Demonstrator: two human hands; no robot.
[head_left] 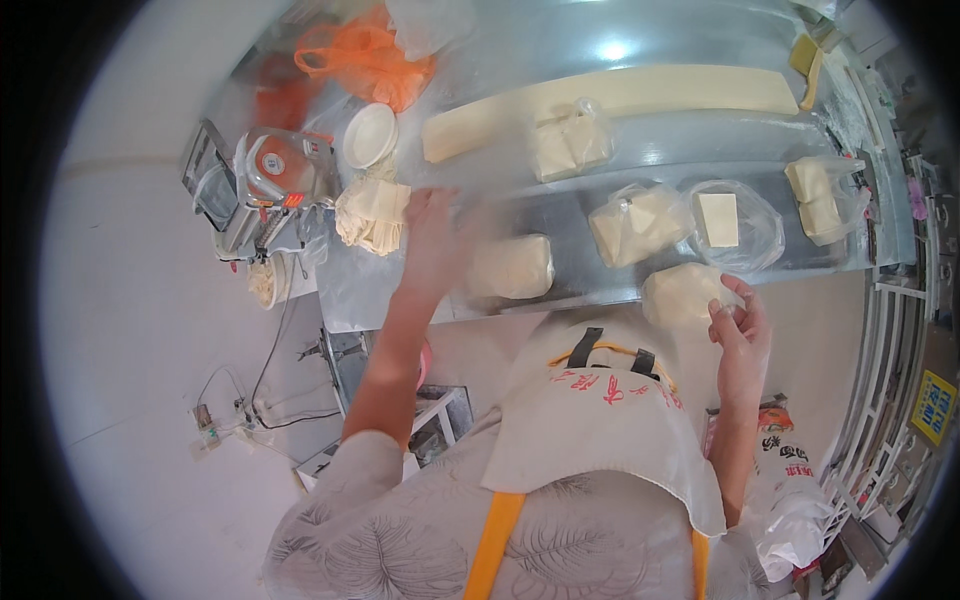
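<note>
My right hand (740,325) pinches the edge of a clear plastic bag of pale dough sheets (682,294) at the table's front edge. Beside a loose pile of cut dough sheets (372,214) on the left is my left hand (432,235), its fingers smeared by motion. To the right of that hand, a bagged stack of dough sheets (515,267) lies near the edge, partly blurred. Farther right sit another bagged stack (638,225) and an open clear bag with a square stack of wrappers (717,220) on it.
A long strip of dough (610,92) runs across the back, with a bagged stack (570,142) before it. At the far left stand a scale (285,170), a white bowl (371,136) and orange plastic bags (375,60). Another bagged stack (820,200) lies far right, below a yellow scraper (806,65).
</note>
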